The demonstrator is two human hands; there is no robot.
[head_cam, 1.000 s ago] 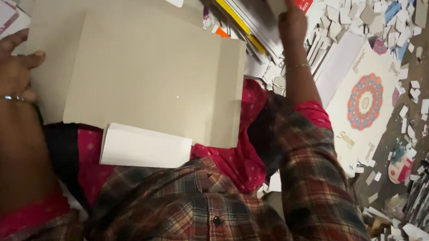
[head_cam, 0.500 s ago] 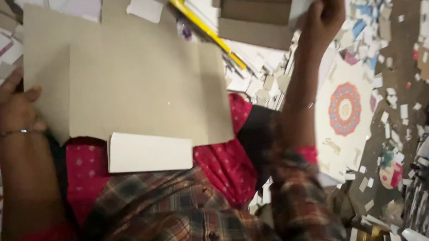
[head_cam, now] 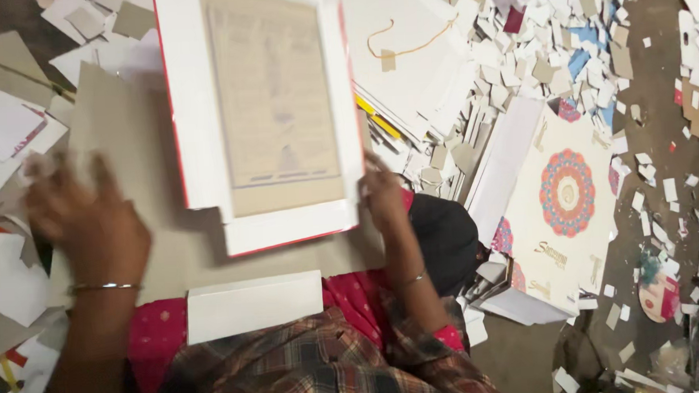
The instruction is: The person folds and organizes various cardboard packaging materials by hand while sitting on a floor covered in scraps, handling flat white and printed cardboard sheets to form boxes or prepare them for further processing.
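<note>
My right hand (head_cam: 382, 195) grips the lower right edge of a flat white-framed panel (head_cam: 271, 105) with a brown cardboard centre and thin red edges, holding it over my lap. Beneath it lies a large grey cardboard sheet (head_cam: 127, 135). My left hand (head_cam: 91, 223), blurred and wearing a thin bangle, hovers with spread fingers over the left part of that sheet and holds nothing. A small white folded card (head_cam: 252, 303) rests at the sheet's near edge, against my red clothing.
A white box printed with a round multicoloured pattern (head_cam: 566, 203) lies on the floor to the right. Beyond it is a heap of paper and card offcuts (head_cam: 547, 46). Yellow strips (head_cam: 377, 117) and white sheets lie behind the panel, and loose papers (head_cam: 1, 133) are at the left.
My right hand has brought the white-framed panel from the far pile over the grey sheet. My left hand has lifted off the sheet's left edge and moved inward, blurred.
</note>
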